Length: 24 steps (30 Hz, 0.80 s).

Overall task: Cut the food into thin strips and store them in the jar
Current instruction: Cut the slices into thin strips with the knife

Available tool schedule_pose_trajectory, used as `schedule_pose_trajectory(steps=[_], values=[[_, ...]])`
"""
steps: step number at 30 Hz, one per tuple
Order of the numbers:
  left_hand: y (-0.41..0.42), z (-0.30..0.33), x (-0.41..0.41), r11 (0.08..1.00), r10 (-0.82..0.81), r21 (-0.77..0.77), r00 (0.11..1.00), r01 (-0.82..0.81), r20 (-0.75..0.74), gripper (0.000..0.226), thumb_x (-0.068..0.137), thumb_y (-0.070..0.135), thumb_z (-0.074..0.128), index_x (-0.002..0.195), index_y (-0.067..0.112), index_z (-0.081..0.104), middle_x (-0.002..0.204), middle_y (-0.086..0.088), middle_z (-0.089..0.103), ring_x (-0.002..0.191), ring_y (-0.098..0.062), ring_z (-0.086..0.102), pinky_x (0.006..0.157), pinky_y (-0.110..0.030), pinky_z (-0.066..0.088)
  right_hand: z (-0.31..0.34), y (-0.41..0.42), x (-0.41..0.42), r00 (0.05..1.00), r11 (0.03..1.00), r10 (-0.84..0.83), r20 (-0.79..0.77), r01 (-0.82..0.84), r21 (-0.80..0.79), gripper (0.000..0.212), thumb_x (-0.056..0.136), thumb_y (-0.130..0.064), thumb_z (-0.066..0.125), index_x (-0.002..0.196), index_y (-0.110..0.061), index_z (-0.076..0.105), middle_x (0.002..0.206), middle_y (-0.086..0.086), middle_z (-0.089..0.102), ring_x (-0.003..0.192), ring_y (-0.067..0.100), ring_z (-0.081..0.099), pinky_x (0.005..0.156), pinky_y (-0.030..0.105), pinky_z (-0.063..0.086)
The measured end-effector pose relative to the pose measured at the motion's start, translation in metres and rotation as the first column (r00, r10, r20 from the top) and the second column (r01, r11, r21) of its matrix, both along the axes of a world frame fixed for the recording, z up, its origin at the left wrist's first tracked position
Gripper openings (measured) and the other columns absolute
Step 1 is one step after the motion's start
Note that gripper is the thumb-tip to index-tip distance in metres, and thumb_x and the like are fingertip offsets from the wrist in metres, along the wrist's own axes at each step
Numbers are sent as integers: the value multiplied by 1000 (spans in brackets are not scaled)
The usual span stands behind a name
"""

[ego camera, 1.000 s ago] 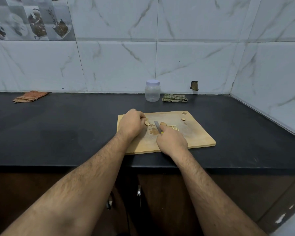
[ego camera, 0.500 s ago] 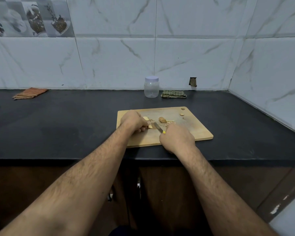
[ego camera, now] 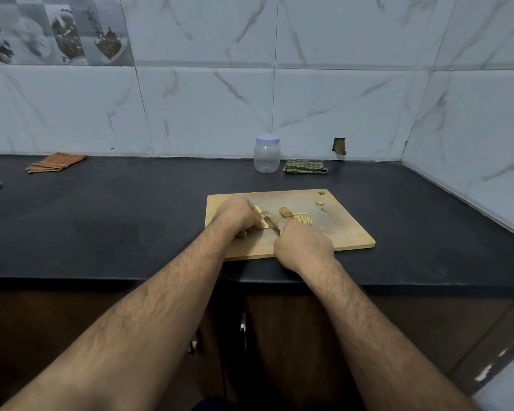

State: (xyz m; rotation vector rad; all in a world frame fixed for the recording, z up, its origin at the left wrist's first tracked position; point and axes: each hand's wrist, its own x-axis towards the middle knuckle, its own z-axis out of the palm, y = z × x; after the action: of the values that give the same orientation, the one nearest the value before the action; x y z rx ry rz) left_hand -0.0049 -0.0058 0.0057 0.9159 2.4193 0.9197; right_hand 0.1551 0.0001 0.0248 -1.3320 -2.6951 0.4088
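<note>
Since the earlier frame the right hand point(ego camera: 304, 246) has drawn back toward the near edge of the cutting board point(ego camera: 347, 232), gripping the knife point(ego camera: 273, 225). The left hand point(ego camera: 238, 216) pins a pale food slice point(ego camera: 264, 223) mid-board; cut strips point(ego camera: 301, 218) lie right. Fingertips beside the blade risk a nick. The capped jar point(ego camera: 266, 154) stands behind the board.

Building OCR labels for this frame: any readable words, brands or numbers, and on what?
None readable.
Jar: clear, its lid plain, no label visible.
Cutting board: no print.
Decorative wall tile: pictures only, no lettering.
Knife: no marking visible.
</note>
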Motion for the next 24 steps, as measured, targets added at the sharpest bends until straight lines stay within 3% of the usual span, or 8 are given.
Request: schedule_pose_trajectory(steps=[14, 18, 24], values=[[-1, 0, -3, 997, -67, -39, 997, 66, -35, 18, 77, 22, 85, 92, 24, 76, 81, 1, 69, 75, -17, 61, 77, -34, 59, 1, -2, -8, 1000, 1000, 2, 13, -3, 21, 29, 97, -16, 46, 123, -14, 58, 115, 5, 63, 86, 21, 48, 72, 33, 41], [0, 0, -1, 997, -63, -42, 997, 61, -48, 19, 78, 23, 84, 95, 23, 76, 79, 3, 67, 74, -16, 60, 78, -34, 58, 2, -3, -8, 999, 999, 2, 39, -3, 34, 31, 97, -15, 46, 125, -16, 57, 119, 5, 62, 95, 22, 55, 73, 32, 42], [-1, 0, 0, 998, -60, -39, 995, 57, -78, 20, 77, 23, 84, 96, 24, 78, 78, 4, 68, 72, -16, 60, 80, -33, 59, 3, -6, -11, 996, 996, 12, 86, -19, 82, 28, 97, -16, 48, 122, -17, 59, 112, 3, 64, 84, 20, 50, 69, 33, 44]])
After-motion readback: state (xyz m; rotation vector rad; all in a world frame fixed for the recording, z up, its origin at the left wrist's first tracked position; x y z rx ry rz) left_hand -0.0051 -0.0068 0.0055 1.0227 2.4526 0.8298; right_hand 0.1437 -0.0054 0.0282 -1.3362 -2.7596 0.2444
